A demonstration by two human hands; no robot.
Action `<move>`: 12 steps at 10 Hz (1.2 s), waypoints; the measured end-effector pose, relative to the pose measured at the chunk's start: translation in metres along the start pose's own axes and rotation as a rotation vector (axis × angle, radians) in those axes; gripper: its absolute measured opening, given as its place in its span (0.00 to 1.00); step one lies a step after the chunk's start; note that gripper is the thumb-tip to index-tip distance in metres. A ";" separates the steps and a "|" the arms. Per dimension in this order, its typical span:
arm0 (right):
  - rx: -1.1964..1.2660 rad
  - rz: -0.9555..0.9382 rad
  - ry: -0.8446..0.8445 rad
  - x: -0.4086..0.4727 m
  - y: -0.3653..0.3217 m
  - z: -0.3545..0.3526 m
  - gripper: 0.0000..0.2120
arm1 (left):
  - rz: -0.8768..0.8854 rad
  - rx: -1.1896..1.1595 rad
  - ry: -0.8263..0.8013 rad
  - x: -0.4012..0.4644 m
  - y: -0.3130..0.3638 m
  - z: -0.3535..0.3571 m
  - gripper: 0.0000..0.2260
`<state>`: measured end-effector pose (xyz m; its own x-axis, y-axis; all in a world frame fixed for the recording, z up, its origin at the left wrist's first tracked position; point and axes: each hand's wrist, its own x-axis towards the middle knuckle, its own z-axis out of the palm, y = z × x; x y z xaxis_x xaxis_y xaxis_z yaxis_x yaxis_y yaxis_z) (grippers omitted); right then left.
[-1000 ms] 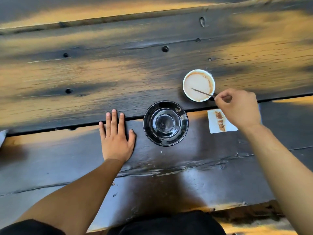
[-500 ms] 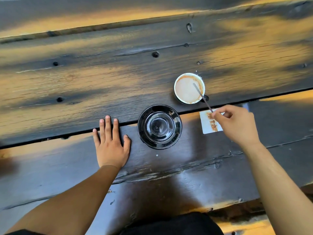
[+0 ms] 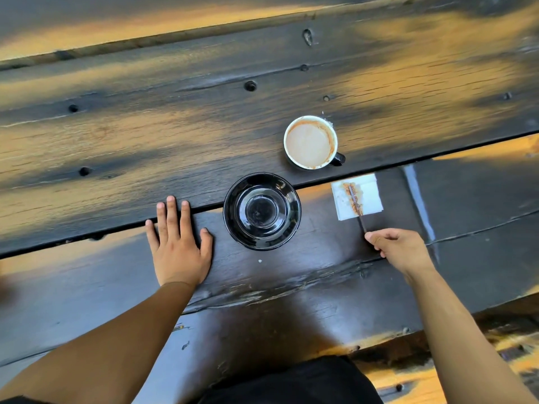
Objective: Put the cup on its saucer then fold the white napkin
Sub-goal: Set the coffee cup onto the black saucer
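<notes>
Flat on the dark wooden table (image 3: 102, 147), the left hand (image 3: 178, 243) lies left of centre in the frame with its fingers spread and nothing under them, just beside the saucer but not touching it. Moving right, the black saucer (image 3: 262, 212) sits at the middle of the frame, empty, its centre well bare. Up and to the right of it stands the cup (image 3: 311, 142), on the table and clear of the saucer, its handle pointing toward the lower right and its inside filmed with pale coffee remains. Further right and lower lies the white napkin (image 3: 369, 196), spread flat and unfolded, with a brown stain running down it. A thin spoon or stirrer (image 3: 356, 205) lies along that stain, its bowl end on the napkin. Lower right, the right hand (image 3: 399, 247) pinches the near end of that stirrer between thumb and fingertips.

Judging from this, neither step is finished: the cup is not yet on its saucer, and the napkin is unfolded. The stirrer will likely have to come off the napkin before folding.
</notes>
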<state>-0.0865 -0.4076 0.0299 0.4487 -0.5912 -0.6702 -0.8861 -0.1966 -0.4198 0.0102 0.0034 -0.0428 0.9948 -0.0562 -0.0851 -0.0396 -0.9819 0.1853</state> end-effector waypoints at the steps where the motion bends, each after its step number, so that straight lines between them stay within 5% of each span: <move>1: -0.100 0.021 -0.016 0.004 -0.002 -0.004 0.17 | -0.001 0.000 0.002 0.000 0.002 -0.001 0.31; 3: -0.382 -0.122 -0.023 -0.001 -0.029 -0.017 0.14 | 0.000 -0.002 -0.001 0.000 0.000 0.000 0.31; 5: 0.049 -0.399 -0.098 0.010 -0.112 0.002 0.10 | 0.000 0.000 0.004 0.000 0.001 0.000 0.31; 9: 0.029 -0.323 -0.548 0.064 -0.151 0.016 0.15 | 0.005 0.028 -0.001 0.001 -0.001 0.003 0.31; 12: 0.061 -0.427 -0.490 0.056 -0.139 0.025 0.17 | 0.008 0.024 0.008 0.000 -0.001 0.004 0.32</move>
<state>0.0643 -0.3936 0.0352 0.7740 -0.0428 -0.6317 -0.6160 -0.2818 -0.7356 0.0099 0.0039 -0.0466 0.9951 -0.0627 -0.0762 -0.0496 -0.9854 0.1628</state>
